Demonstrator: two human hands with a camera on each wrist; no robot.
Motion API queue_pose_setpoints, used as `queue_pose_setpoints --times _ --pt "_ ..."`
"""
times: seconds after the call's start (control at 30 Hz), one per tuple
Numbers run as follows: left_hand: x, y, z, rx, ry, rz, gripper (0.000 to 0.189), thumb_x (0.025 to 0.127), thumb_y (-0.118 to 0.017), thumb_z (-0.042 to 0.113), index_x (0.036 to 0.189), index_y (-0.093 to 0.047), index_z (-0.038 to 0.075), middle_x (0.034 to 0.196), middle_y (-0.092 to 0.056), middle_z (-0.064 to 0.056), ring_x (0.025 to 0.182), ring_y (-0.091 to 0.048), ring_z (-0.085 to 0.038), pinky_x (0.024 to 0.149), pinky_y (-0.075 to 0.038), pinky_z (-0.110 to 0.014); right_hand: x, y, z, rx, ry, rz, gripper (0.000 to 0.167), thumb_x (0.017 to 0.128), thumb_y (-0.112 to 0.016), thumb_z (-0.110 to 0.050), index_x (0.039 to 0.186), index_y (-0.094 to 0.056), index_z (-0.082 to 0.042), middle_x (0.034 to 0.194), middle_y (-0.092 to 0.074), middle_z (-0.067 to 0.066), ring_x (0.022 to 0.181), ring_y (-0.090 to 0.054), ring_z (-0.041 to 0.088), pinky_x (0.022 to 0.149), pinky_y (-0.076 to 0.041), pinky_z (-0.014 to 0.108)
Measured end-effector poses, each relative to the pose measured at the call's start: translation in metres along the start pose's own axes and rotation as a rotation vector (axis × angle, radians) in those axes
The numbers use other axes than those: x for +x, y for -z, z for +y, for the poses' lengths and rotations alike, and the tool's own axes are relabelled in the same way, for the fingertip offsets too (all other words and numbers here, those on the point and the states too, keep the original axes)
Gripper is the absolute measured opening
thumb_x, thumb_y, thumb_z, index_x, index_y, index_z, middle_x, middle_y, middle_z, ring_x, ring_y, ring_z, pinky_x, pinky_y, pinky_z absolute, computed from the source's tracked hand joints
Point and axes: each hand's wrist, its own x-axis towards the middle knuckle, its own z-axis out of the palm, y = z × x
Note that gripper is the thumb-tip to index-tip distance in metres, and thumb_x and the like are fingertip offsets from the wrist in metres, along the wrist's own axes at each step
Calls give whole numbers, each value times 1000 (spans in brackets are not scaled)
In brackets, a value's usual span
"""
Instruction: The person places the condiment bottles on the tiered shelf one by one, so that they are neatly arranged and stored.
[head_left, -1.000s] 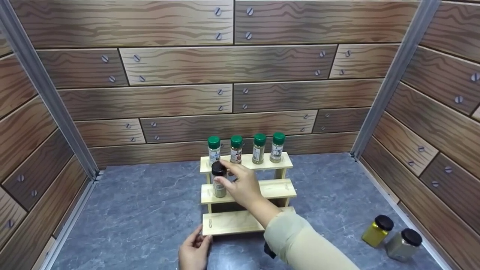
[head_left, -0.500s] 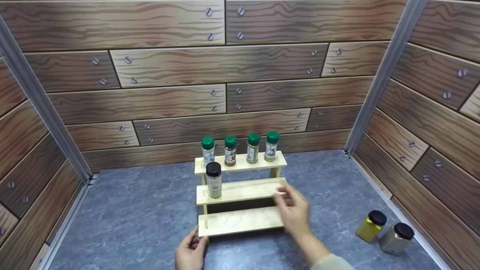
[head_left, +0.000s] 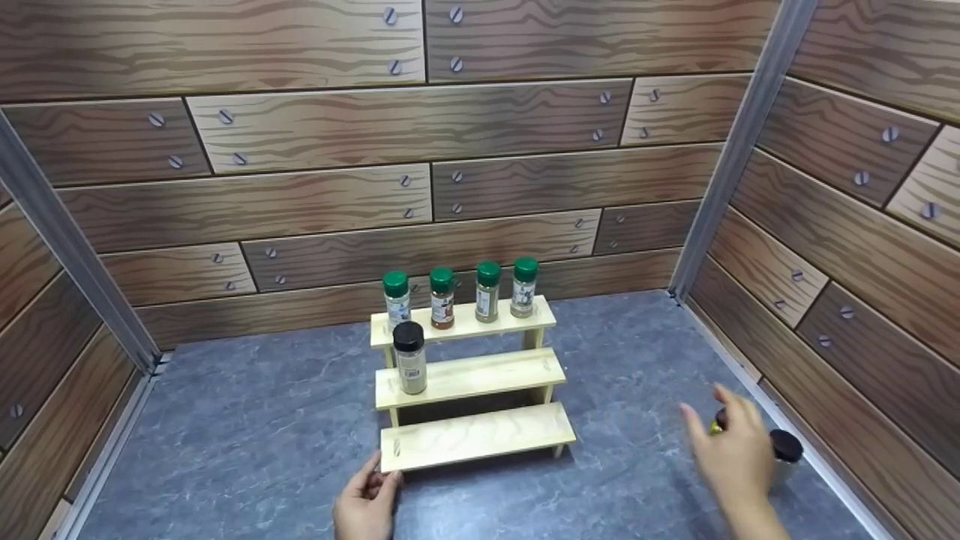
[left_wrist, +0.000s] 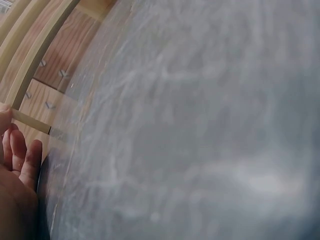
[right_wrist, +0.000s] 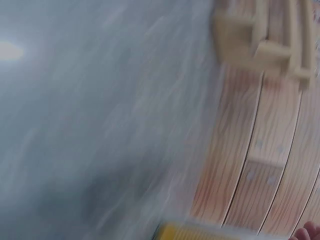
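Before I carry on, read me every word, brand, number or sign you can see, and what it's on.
No text can be read in any view.
Green-capped jars, top shelf: printed labels, too small to read.
Black-capped jar, middle shelf: small print, too small to read.
Jars by the right hand: mostly hidden, no lettering shows.

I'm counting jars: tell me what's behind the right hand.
Visible: a sliver of a yellow, dark-lidded jar and a grey jar with a round black lid. The right hand covers most of the first and part of the second.
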Motion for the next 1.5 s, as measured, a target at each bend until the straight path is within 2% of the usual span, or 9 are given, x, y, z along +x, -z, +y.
queue_pose_setpoints --times 0.17,0.3,0.5,0.63,0.8,1.0,1.17,1.33,1.5 --pt "3 3 0 13 -5 12 45 83 -84 -7 127 -72 -8 75 -67 -5 60 -56 -7 54 -45 -17 -6 18 26 -120 -96 -144 69 89 -87 -23 139 -57 12 122 -61 32 91 -65 43 72 -53 61" --pt "3 4 0 63 31 10 46 84 -84 -4 128 -71 -8 75 -66 -2 62 -56 -10 54 -45 -19 -8 22 37 -189 -168 -282 78 94 -82 -33 146 -48 14 130 -53 39 105 -60 58 73 -54 70" --pt "0 4 -2 64 40 30 45 82 -85 -4 125 -73 -6 75 -66 -2 61 -56 -9 55 -44 -19 -6 20 47 -267 -188 -447 82 97 -77 -36 149 -41 16 142 -43 46 119 -52 67 80 -52 76" --pt "-1 3 -4 42 23 40 45 81 -85 -6 124 -74 -6 74 -66 -2 59 -55 -7 54 -44 -18 -5 16 51 -273 -212 -497 77 98 -75 -32 150 -41 13 143 -43 46 120 -52 67 86 -50 77" --pt "1 2 -2 50 16 26 45 82 -85 -5 126 -73 -7 74 -66 -1 59 -54 -8 53 -43 -18 -6 11 52 -258 -252 -468 68 99 -74 -24 151 -42 7 143 -47 43 114 -56 66 85 -49 77" --pt "2 2 -1 62 11 20 45 83 -85 -5 126 -72 -7 75 -66 -2 61 -55 -9 54 -44 -18 -10 7 53 -216 -227 -358 56 96 -76 -19 141 -51 2 130 -58 41 103 -61 65 78 -49 74" --pt "2 2 0 51 3 14 45 83 -84 -6 127 -72 -7 74 -66 -2 60 -55 -9 54 -44 -18 -13 3 51 -162 -164 -270 50 92 -80 -17 131 -57 3 125 -62 38 104 -61 63 80 -48 72" --pt "2 -1 2 48 29 -2 46 85 -83 -5 128 -71 -8 74 -67 -2 60 -57 -10 54 -45 -19 -11 -1 45 -114 -50 -202 47 86 -86 -13 124 -63 3 118 -67 34 100 -64 58 78 -49 70" --pt "1 -2 5 21 29 -9 46 84 -83 -5 128 -71 -8 74 -67 -3 60 -57 -10 55 -45 -19 -15 -10 26 -29 64 -146 46 78 -92 -9 116 -69 1 110 -71 27 80 -69 44 68 -54 56"
